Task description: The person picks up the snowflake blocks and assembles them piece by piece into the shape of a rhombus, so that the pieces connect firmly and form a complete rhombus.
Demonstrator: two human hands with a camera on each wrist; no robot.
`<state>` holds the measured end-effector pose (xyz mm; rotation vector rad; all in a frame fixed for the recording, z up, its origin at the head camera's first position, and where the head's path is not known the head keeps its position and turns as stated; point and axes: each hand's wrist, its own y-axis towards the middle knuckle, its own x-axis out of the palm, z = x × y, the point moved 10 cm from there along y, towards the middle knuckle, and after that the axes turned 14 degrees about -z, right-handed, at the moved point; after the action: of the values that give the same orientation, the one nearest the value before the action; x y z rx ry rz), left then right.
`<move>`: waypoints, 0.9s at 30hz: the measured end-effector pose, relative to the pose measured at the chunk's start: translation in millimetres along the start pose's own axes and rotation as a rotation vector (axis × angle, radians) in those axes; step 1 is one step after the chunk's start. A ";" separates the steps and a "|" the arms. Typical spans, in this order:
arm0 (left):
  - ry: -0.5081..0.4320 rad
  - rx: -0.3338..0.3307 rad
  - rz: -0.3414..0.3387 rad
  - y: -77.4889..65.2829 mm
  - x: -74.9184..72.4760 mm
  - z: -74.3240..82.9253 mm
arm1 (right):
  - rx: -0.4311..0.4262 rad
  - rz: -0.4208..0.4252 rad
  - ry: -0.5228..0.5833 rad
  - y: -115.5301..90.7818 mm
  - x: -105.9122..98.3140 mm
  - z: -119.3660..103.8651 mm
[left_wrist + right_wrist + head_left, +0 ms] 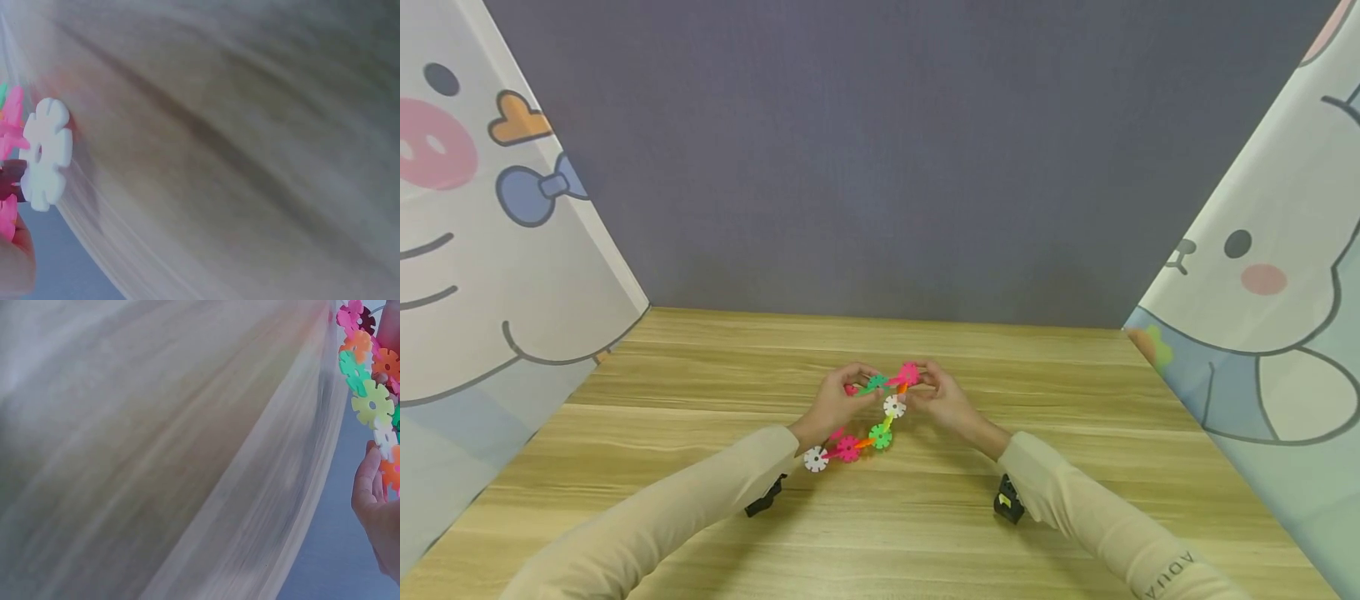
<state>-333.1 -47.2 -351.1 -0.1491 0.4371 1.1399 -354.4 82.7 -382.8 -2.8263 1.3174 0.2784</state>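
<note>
A chain of interlocking plastic snowflake discs hangs between both hands in the head view, its colours mainly pink, white, green and orange. My left hand [837, 403] grips its upper left part near a teal disc [877, 382]. My right hand [946, 403] pinches it at the upper right, by a pink disc [910, 373]. From there the chain bends down past a white disc [894, 407] and a green disc [881, 436] to a white disc [816, 459] at the lower left. In the right wrist view, a yellow disc [372, 404] shows above the fingers.
Below the hands lies a wood-grain table [880, 533], backed by a dark grey panel [880, 167]. Cartoon-printed panels [460, 333] stand at both sides. A black wrist device [1008, 500] shows under the right sleeve, another [765, 497] under the left.
</note>
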 end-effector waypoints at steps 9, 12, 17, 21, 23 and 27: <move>-0.009 -0.050 -0.008 0.3 0.1 -4.6 | -0.032 -0.030 -0.001 0.9 0.8 -1.5; 0.000 -0.043 -0.010 0.2 0.3 -4.0 | -0.040 -0.035 -0.034 0.8 1.9 -3.1; -0.002 -0.032 -0.014 -0.6 0.8 -2.0 | -0.047 -0.036 -0.059 1.7 2.1 -3.7; -0.010 -0.034 -0.019 -0.6 1.1 -0.9 | -0.050 -0.030 -0.084 2.0 0.6 -5.0; -0.021 -0.033 -0.023 -0.4 1.2 -0.8 | -0.048 -0.026 -0.104 1.8 -0.4 -5.7; -0.039 -0.027 -0.026 0.1 1.4 -0.8 | -0.040 -0.023 -0.141 2.1 -2.1 -6.5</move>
<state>-333.0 -46.3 -352.4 -0.1560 0.3841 1.1213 -356.3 82.4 -375.9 -2.7918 1.2646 0.4991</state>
